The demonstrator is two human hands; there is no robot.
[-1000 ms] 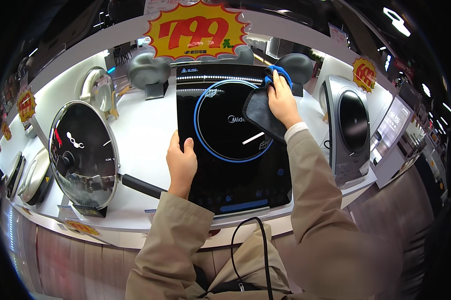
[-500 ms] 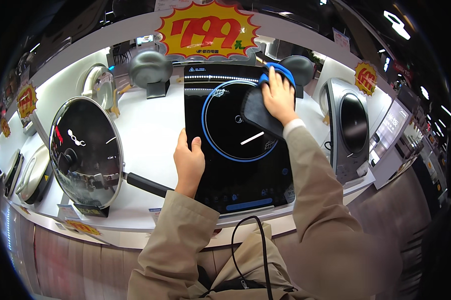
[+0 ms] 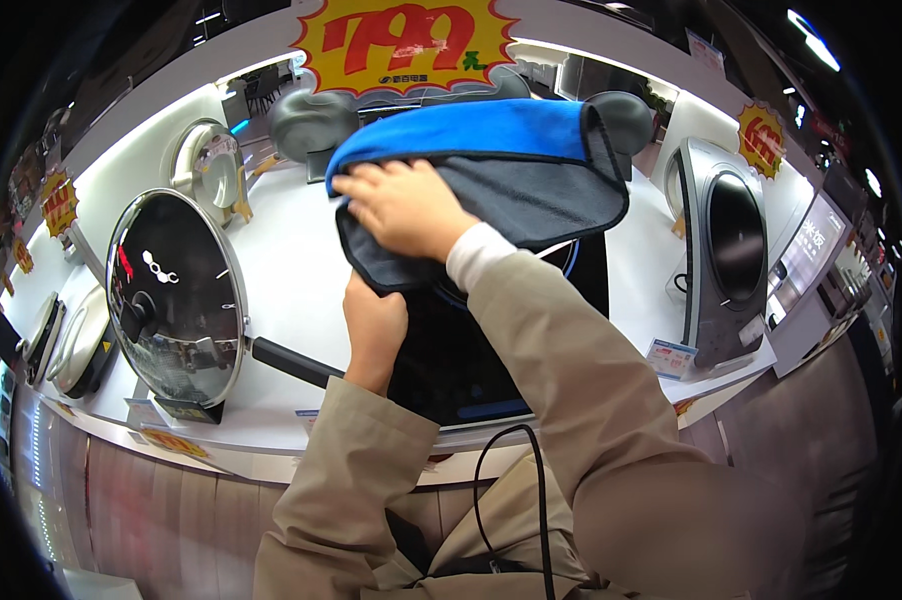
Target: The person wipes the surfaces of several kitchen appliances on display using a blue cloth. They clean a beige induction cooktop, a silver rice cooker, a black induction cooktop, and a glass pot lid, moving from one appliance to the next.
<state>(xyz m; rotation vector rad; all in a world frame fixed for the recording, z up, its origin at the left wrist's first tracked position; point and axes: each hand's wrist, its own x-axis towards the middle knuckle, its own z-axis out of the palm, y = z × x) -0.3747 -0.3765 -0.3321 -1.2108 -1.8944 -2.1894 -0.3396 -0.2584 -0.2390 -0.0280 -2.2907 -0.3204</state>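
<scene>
A black glass induction cooktop [image 3: 439, 355] with a blue-lined ring stands on the display counter in front of me. My left hand [image 3: 374, 332] grips its left edge; the fingertips are hidden behind the edge and under a cloth. That cloth [image 3: 531, 195], blue on one side and dark grey on the other with black trim, spreads across the cooktop's upper half. Near the cloth's left end, my right hand [image 3: 406, 210] grips it, fingers bent over the blue fold. The right part of the cloth fans out toward the far right and covers most of the ring.
On the left stands a pan with a glass lid [image 3: 176, 300], its black handle [image 3: 296, 362] reaching toward my left wrist. A silver-framed appliance [image 3: 721, 255] stands at the right. Behind are rounded dark pans [image 3: 311, 125] and a yellow price sign [image 3: 403, 45]. A black cable [image 3: 543, 500] loops before me.
My right hand has moved from the cooktop's upper right to its upper left with the cloth, which has unfolded and spread wide. My left hand stays at the left edge.
</scene>
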